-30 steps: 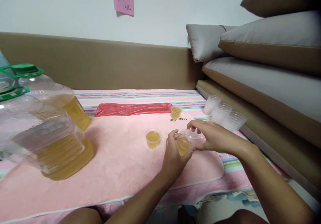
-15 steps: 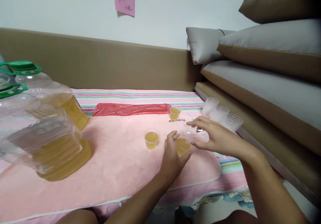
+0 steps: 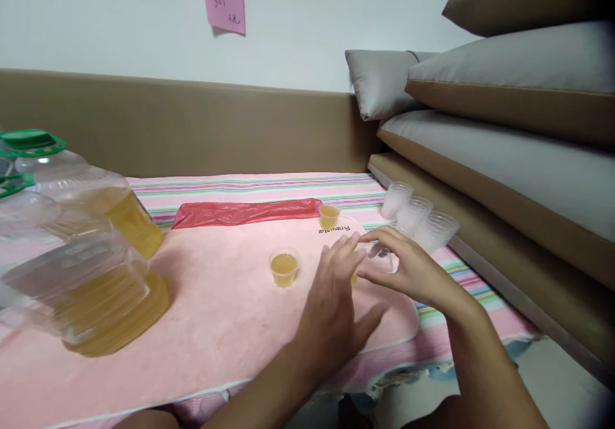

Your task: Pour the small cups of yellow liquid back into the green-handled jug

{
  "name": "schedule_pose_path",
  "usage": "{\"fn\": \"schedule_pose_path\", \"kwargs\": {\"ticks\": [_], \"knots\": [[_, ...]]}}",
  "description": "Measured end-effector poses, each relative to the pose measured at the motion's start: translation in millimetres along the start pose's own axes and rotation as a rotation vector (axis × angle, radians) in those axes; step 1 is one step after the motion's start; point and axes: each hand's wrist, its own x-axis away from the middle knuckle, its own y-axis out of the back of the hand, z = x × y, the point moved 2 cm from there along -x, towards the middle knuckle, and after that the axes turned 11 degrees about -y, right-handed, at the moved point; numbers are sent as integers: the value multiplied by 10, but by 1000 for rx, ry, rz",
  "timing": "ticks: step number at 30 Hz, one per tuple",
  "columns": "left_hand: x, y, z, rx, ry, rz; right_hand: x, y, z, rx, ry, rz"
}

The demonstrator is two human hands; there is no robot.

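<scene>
My right hand (image 3: pixel 416 267) holds a clear plastic cup (image 3: pixel 380 262) tipped on its side between thumb and fingers. My left hand (image 3: pixel 334 294) is open, its fingers stretched forward and the thumb apart, close to the right hand's fingertips. A cup of yellow liquid (image 3: pixel 354 279) is mostly hidden behind the left hand; only a sliver shows. Left of the hands, another small cup of yellow liquid (image 3: pixel 284 269) stands upright on the pink mat (image 3: pixel 216 301). A third filled cup (image 3: pixel 329 216) stands farther back, by the mat's far edge.
Two large clear jugs with yellow liquid, a nearer jug (image 3: pixel 115 307) and a farther jug (image 3: pixel 134 221), stand at the left. A red plastic bag (image 3: pixel 245 213) lies behind the mat. Stacked clear cups (image 3: pixel 435 232) lie at right, beside piled cushions (image 3: pixel 509 121).
My left hand has come off the filled cup and opened, its fingers now stretched out above it. The right hand still holds the tipped clear cup. The view has shifted slightly.
</scene>
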Motion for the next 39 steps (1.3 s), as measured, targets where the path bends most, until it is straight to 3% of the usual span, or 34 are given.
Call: {"fn": "schedule_pose_path", "kwargs": {"ticks": [4,6,8,16,21,27,31,34,39], "knots": [[-434,258,174,25,42,326,-28,-50,3,-21,48,23],[-538,325,302,38,71,472,-36,-63,-7,-39,39,24],[-559,336,402,31,99,534,-38,-66,-20,-52,31,17],[-434,89,462,-5,92,421,-28,-39,-82,-85,7,-11],[-384,56,475,-22,134,332,-12,-17,-116,-202,19,-12],[-330,55,489,9,267,242,52,-25,-190,-465,37,-301],[-309,28,492,34,287,213,49,-129,-153,-362,61,-297],[-307,18,487,49,295,200,51,-133,-135,-433,52,-418],[-304,31,491,70,342,217,48,-145,-122,-375,16,-320]]}}
